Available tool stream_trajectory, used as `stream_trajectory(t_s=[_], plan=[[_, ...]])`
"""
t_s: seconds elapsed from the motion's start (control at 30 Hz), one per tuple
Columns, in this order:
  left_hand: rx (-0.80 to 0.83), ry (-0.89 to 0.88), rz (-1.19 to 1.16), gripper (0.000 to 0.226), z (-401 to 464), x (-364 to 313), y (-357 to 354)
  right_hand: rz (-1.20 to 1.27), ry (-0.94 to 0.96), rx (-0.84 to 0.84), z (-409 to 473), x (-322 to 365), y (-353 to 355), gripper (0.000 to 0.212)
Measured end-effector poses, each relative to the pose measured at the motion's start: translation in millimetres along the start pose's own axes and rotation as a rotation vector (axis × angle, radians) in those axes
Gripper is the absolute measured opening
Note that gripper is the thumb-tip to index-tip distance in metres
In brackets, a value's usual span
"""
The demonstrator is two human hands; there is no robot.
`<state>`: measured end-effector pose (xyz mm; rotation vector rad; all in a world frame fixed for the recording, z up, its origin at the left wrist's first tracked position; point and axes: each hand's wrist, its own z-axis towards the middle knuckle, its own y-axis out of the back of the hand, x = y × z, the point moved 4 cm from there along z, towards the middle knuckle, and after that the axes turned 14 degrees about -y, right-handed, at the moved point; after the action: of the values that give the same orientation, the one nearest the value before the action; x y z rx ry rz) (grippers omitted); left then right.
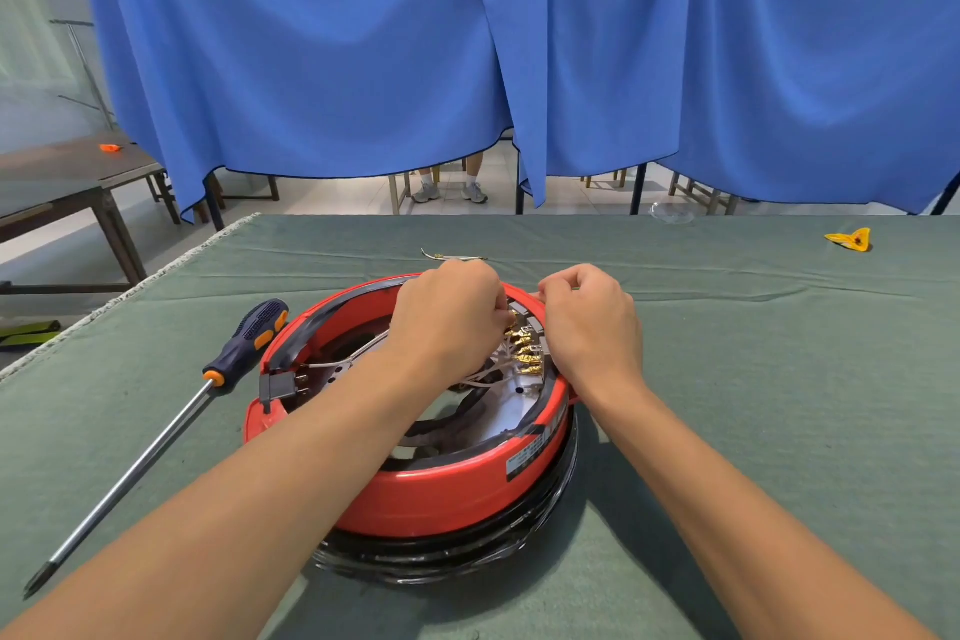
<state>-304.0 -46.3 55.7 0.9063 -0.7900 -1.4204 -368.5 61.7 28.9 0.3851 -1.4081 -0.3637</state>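
A bench draped in green cloth is set before blue curtains, and a bare wooden table is seen at the left. The upturned red appliance is placed mid-bench, near the front edge; the label on its wall cannot be read. One of the brass terminals inside is pinched by the left hand. The right hand is curled at the rim, and what it holds cannot be told. A screwdriver is laid just to the left, and open cloth is left at the right.

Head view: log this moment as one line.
left hand: pinching among brass terminals | right hand: curled at red cooker base rim, grip hidden | screwdriver: lying on green cloth, untouched
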Motion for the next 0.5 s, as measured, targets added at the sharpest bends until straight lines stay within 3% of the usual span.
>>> stream_trajectory(t_s=[0.13, 0.3, 0.5], plan=[[0.011, -0.003, -0.036, 0.020, -2.6, 0.8, -0.4, -0.007, 0.015, 0.022, -0.1, -0.1, 0.6, 0.020], [-0.087, -0.051, -0.115, 0.021, -11.8, -1.6, 10.3, 0.007, 0.010, 0.042, 0.7, -1.1, 0.9, 0.018], [0.095, -0.095, -0.074, 0.017, -13.1, -6.1, 4.0, 0.038, -0.001, 0.043, 1.6, -3.1, 0.0, 0.016]])
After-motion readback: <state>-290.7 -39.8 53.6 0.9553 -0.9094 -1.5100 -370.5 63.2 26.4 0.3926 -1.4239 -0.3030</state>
